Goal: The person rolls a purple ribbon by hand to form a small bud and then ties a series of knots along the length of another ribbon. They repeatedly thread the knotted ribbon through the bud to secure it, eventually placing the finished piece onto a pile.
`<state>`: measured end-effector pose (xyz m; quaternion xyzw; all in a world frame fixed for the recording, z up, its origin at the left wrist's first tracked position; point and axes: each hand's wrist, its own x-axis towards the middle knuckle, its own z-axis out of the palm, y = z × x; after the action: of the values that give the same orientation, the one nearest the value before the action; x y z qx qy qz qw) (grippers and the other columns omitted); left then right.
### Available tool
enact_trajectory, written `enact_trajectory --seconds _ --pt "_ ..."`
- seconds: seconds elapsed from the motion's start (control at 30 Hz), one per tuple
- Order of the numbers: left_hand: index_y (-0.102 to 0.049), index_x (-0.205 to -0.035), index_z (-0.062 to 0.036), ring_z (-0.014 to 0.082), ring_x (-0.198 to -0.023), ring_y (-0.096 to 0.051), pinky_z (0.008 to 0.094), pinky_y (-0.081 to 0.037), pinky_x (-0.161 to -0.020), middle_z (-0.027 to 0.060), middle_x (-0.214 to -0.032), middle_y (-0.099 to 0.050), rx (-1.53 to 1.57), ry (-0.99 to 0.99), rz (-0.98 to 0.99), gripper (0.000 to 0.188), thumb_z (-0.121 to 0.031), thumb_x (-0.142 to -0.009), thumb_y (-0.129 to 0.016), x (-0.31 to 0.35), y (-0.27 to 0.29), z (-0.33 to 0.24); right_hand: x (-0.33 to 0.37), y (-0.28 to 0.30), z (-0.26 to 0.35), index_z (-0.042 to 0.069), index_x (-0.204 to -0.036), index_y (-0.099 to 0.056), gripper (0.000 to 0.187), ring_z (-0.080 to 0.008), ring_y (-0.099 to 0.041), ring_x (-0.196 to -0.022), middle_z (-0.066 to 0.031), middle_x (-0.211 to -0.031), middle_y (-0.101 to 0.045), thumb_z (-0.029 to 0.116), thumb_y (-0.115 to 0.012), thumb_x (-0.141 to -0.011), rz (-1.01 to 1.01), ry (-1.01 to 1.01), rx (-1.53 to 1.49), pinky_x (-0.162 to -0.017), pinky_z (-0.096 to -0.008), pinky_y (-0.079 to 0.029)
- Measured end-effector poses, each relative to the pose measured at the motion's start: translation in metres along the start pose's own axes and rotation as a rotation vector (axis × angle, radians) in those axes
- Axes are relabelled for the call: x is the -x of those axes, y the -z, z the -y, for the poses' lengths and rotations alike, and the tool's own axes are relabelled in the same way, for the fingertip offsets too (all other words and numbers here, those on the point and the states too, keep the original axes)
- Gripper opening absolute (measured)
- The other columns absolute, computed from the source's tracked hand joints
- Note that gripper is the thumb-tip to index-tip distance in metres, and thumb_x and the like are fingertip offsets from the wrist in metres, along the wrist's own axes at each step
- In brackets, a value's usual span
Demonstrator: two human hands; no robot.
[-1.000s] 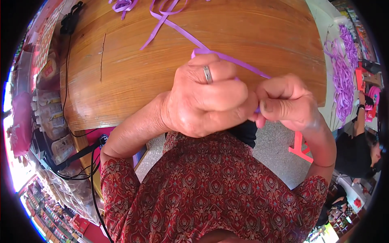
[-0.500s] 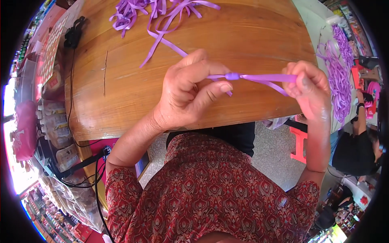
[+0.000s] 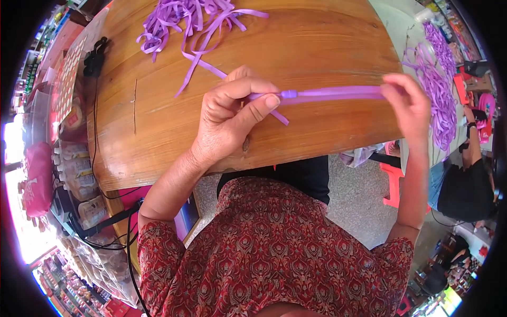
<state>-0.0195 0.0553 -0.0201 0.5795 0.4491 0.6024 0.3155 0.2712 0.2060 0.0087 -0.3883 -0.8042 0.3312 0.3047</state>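
A purple ribbon [image 3: 338, 93] is stretched between my hands above the wooden table. Just right of my left fingertips sits a small purple bead or knot [image 3: 289, 94] on it. My left hand [image 3: 232, 111] pinches the ribbon between thumb and forefinger, and a short tail hangs below the thumb. My right hand [image 3: 406, 103], smeared by motion, is at the ribbon's right end with its fingers closed around it. Behind my left hand, another ribbon strand trails toward the purple ribbon pile [image 3: 185, 24] at the table's far side.
The wooden table [image 3: 174, 137] fills the middle. On a pale table to the right hang bundles of purple ribbon [image 3: 441, 105]. A black strap with a cable [image 3: 95, 57] lies at the left edge, near bagged goods [image 3: 79, 164]. A red stool [image 3: 392, 185] and a co-worker [image 3: 465, 190] are at the right.
My left hand has shifted slightly left, taking the bead with it. The ribbon is drawn out longer and straighter toward my right hand.
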Motion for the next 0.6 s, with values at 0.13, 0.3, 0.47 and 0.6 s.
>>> enact_trajectory --seconds 0.13,0.3,0.47,0.6 --pt "-0.065 -0.092 -0.0012 0.0097 -0.073 -0.050 0.0224 -0.042 -0.069 0.0020 -0.080 -0.055 0.307 0.197 -0.034 0.009 0.003 -0.085 -0.062 0.000 -0.015 -0.016 -0.007 -0.031 0.056 0.003 -0.112 -0.062 0.046 -0.0298 -0.055 -0.102 -0.0086 -0.113 -0.060 0.021 -0.074 -0.070 0.035 0.594 0.547 -0.088 -0.0387 -0.042" --pt "-0.064 -0.096 -0.0017 0.0111 -0.082 -0.056 0.0238 -0.046 -0.077 0.0029 -0.085 -0.059 0.386 0.264 0.030 0.012 0.004 -0.086 -0.060 -0.001 -0.020 -0.020 -0.007 -0.065 0.081 0.002 -0.111 -0.064 0.053 -0.0239 -0.058 -0.088 -0.0102 -0.105 -0.062 0.018 -0.077 -0.062 0.095 0.708 0.042 -0.072 -0.0328 -0.047" --pt "-0.064 -0.097 -0.0029 0.0118 -0.083 -0.058 0.0264 -0.047 -0.078 0.0066 -0.092 -0.065 0.538 0.402 0.048 0.010 -0.001 -0.087 -0.061 0.000 -0.022 -0.028 -0.009 -0.063 0.076 -0.001 -0.102 -0.066 0.033 -0.0209 -0.059 -0.072 -0.0088 -0.084 -0.063 0.005 -0.073 -0.069 0.052 0.757 -0.004 -0.063 -0.0290 -0.046" --pt "-0.063 -0.097 -0.0028 0.0131 -0.084 -0.060 0.0272 -0.047 -0.078 0.0075 -0.092 -0.066 0.782 0.500 0.122 0.009 -0.007 -0.089 -0.060 -0.001 -0.013 -0.023 -0.010 -0.058 0.072 -0.003 -0.098 -0.065 0.023 -0.0179 -0.058 -0.071 -0.0088 -0.080 -0.062 -0.003 -0.068 -0.075 0.054 0.649 -0.136 -0.061 -0.0268 -0.045"
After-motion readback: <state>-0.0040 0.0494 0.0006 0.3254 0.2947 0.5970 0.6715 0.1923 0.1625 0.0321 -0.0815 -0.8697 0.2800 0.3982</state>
